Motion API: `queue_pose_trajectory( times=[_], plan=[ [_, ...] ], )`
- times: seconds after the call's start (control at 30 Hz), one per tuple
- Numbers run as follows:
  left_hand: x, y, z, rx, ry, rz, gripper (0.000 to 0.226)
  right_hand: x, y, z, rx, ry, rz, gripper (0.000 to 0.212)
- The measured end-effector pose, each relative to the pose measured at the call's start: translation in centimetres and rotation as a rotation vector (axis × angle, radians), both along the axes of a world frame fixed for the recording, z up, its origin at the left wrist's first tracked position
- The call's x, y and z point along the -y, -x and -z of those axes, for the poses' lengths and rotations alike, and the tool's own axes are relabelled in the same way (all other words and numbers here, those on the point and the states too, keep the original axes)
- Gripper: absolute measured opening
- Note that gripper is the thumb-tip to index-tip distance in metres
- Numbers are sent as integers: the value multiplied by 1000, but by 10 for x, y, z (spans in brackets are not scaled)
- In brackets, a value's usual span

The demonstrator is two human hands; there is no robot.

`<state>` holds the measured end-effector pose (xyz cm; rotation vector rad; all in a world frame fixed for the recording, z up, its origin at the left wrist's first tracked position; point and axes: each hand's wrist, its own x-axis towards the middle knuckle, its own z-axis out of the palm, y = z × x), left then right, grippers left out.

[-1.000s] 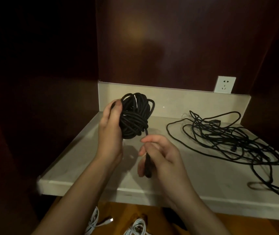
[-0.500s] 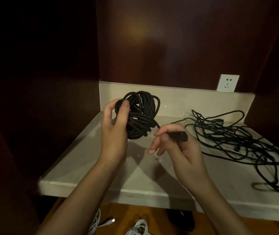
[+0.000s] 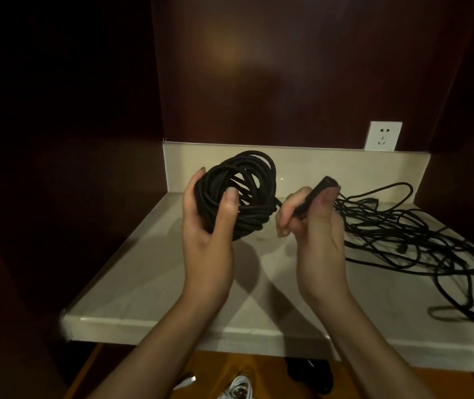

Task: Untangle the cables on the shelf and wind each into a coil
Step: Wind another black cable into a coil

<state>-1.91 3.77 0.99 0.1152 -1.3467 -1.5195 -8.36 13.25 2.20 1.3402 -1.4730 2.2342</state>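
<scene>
My left hand point(image 3: 207, 226) grips a thick coil of black cable point(image 3: 247, 197) above the left half of the pale shelf point(image 3: 149, 283), thumb across its front. Just to the right, my right hand point(image 3: 313, 223) pinches that cable's black plug end point(image 3: 320, 190), which points up and to the right. A short length runs from the plug back into the coil. A second black cable point(image 3: 408, 240) lies in a loose tangle on the right half of the shelf, with one strand trailing toward the front right edge.
A white wall socket point(image 3: 383, 136) sits above the shelf's low back rim. Dark wood panels close in the left side and the back. Below the shelf front, white cables point(image 3: 237, 388) and a dark object point(image 3: 310, 375) lie on the wooden floor.
My right hand has lifted the plug end from low in front of the shelf up and to the right, level with the coil. The left hand has kept hold of the coil, shifting slightly.
</scene>
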Motion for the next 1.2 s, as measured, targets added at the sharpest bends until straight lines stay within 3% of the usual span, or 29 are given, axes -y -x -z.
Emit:
queue_pose_trajectory(
  times=[0.17,0.27,0.4,0.5,0.67,0.73,0.83,0.93,1.1,1.2],
  plan=[
    [-1,2,-1,-8,-50,66,38,-4,2,-5,-65,-53,47,63],
    [-1,-1,-5,-12,2,6,43,-5,2,1,-136,-52,57,50],
    [2,-4,-9,18,71,-75,31,-6,5,2,-258,-34,137,37],
    [5,-6,-12,57,83,-93,37,-8,7,-4,-328,-53,211,28],
    [6,-5,-12,90,-21,-34,48,-5,3,-6,-320,-15,126,18],
    [4,-5,-16,86,-129,34,53,-3,4,-3,-481,-62,277,11],
    [5,-5,-21,94,-226,94,61,2,7,8,-711,-156,532,20],
    [7,-7,-24,103,-227,66,61,8,5,16,-785,-188,639,22],
    [8,-9,-22,120,-196,3,69,11,6,9,-792,-217,641,22],
    [8,-11,-22,128,-160,-39,58,8,6,3,-834,-274,660,20]
  ],
)
